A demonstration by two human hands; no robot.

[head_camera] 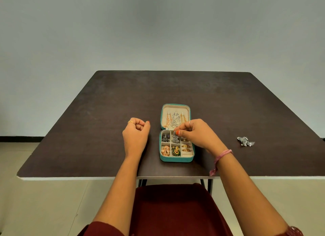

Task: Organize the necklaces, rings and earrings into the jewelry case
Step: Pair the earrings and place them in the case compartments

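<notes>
- Head view: teal jewelry case [176,159] lying open near the counter's front edge, lid flat toward the far side, tray toward the person.
- In the lid, necklaces [175,120] hung in a row, gold either side and silver in the middle; kept straight that way, probably to avoid tangles.
- In the tray, silver earring [175,137] going into the top middle compartment, pinched by the right hand [195,135]; grip narrow, thumb and fingertip closed on the piece, lowering it in rather than dropping it.
- Around it: dark earrings [165,137] top left, rose-gold pair [165,151] bottom left, green-and-gold pair [176,151] bottom middle, gold rings [186,147] tucked in the right-hand slots. Sorted by kind, seemingly.
- Left hand [136,134] resting on the counter [88,121] just left of the case, fingers curled, holding nothing visible; idle, not steadying the case.
- Well to the right, one silver cluster piece [245,141] alone on the counter, likely next in.
</notes>
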